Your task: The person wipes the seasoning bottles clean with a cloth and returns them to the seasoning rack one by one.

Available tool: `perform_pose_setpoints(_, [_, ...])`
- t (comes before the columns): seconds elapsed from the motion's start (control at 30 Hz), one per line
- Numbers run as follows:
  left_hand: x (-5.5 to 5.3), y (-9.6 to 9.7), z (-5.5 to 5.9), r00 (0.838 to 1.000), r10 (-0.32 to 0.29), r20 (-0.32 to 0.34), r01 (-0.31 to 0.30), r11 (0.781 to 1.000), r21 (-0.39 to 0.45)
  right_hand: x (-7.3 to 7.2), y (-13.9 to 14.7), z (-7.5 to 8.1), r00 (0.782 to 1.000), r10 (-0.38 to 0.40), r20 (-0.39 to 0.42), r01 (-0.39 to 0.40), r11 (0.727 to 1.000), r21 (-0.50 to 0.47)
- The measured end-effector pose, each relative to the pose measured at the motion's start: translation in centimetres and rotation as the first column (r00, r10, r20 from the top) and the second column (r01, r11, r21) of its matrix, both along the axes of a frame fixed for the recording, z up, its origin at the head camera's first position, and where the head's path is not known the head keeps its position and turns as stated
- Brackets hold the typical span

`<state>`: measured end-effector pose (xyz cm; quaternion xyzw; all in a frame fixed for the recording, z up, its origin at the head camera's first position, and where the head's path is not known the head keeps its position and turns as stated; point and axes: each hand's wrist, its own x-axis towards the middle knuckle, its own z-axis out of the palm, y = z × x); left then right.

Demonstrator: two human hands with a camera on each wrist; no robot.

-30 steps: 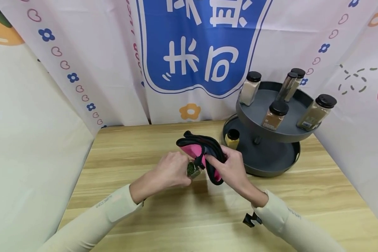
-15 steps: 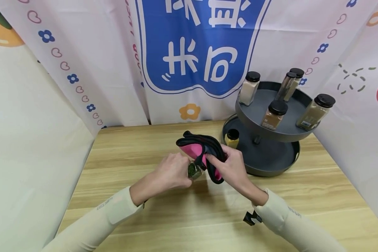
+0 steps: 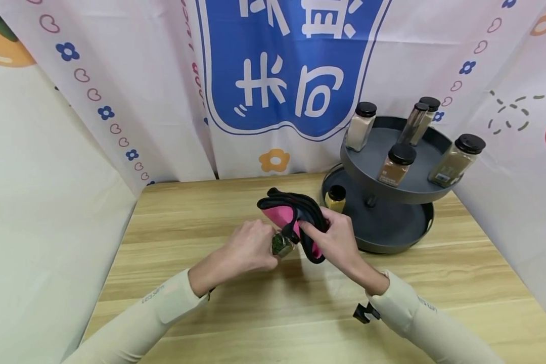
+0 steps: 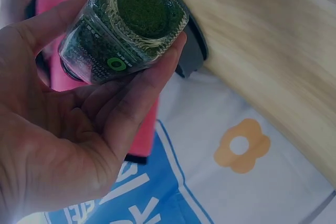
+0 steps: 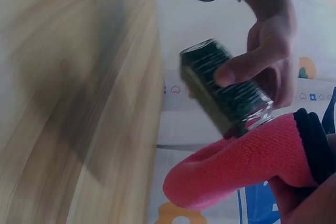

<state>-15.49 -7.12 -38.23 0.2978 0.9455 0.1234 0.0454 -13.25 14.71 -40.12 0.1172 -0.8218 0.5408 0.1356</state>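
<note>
My left hand (image 3: 250, 246) grips a small glass spice jar (image 3: 281, 245) filled with green dried herbs. In the left wrist view the jar (image 4: 118, 32) lies tilted, its base facing the camera and thumb and fingers around its sides. A folded pink cloth with black edging (image 3: 279, 215) is held by my right hand (image 3: 338, 241), thumb pressed on its fold. The right wrist view has the cloth (image 5: 231, 163) against the jar's neck end, which it covers, so the jar's top is hidden there. Both hands are above the table.
A dark grey two-tier round stand (image 3: 379, 247) is just right of my right hand. Several black-lidded jars stand on its upper tier, and a yellow-filled jar (image 3: 335, 199) on the lower. The wooden table (image 3: 177, 212) meets a printed curtain (image 3: 173, 101) at the back.
The cloth and my right hand have shifted very slightly to the right. Both hands keep their hold on the jar and the cloth; the stand looks the same.
</note>
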Motion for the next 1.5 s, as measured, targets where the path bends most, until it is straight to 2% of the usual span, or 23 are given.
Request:
perform_pose_setpoints(0.13, [-0.2,-0.1,0.4,1.0,0.007,-0.012,-0.007,1.0,0.008,0.3,0.2,0.0,1.0,-0.004,-0.017,0.004,1.0,0.001])
perform_pose_setpoints(0.23, [-0.5,-0.1,0.4,0.999,0.002,-0.038,-0.002,1.0,0.007,0.8,0.1,0.2,0.997,0.026,-0.066,-0.027,1.0,-0.012])
perform_pose_setpoints(0.33, [-0.5,-0.1,0.5,0.999,-0.006,-0.05,0.006,1.0,0.004,0.6,-0.1,0.1,0.993,0.036,-0.108,-0.037,0.999,-0.004])
perform_pose_setpoints(0.43, [-0.2,0.0,0.7,1.0,-0.005,-0.022,0.005,1.0,-0.005,0.0,-0.1,-0.2,0.995,0.009,-0.096,-0.008,1.0,0.017])
perform_pose_setpoints(0.53, [-0.1,0.1,0.7,1.0,0.002,0.002,-0.002,1.0,-0.012,0.1,0.0,-0.4,0.998,0.007,-0.07,-0.006,1.0,0.016])
perform_pose_setpoints(0.7, [-0.4,-0.1,0.4,0.999,0.002,-0.038,-0.002,1.0,-0.005,1.0,0.1,-0.2,0.993,0.044,-0.111,-0.045,0.999,-0.007])
perform_pose_setpoints(0.8, [-0.2,-0.1,0.3,0.998,-0.028,-0.057,0.029,1.0,0.012,0.4,0.1,-0.4,0.993,0.015,-0.113,-0.013,1.0,0.022])
perform_pose_setpoints(0.9, [0.1,0.0,0.2,0.997,-0.07,-0.042,0.072,0.996,0.051,-0.4,0.3,-0.7,0.997,-0.018,-0.075,0.022,0.999,0.045])
perform_pose_setpoints(1.0, [0.4,0.0,0.0,0.996,-0.085,-0.016,0.086,0.992,0.094,-0.9,0.6,-0.8,0.999,-0.032,-0.043,0.034,0.998,0.047])
perform_pose_setpoints(1.2, [0.7,-0.4,-1.1,0.999,-0.032,0.041,0.022,0.978,0.209,-1.0,1.1,-0.6,0.999,-0.027,-0.025,0.028,0.999,0.033])
perform_pose_setpoints(1.33, [1.1,-1.0,-2.6,0.996,-0.036,0.087,0.007,0.949,0.316,-0.9,1.5,-0.5,0.999,-0.031,-0.005,0.031,0.999,0.022])
perform_pose_setpoints(1.5, [1.6,-1.5,-4.7,0.994,-0.045,0.101,-0.002,0.908,0.419,-0.7,2.0,-0.6,0.999,-0.037,0.007,0.037,0.999,0.022])
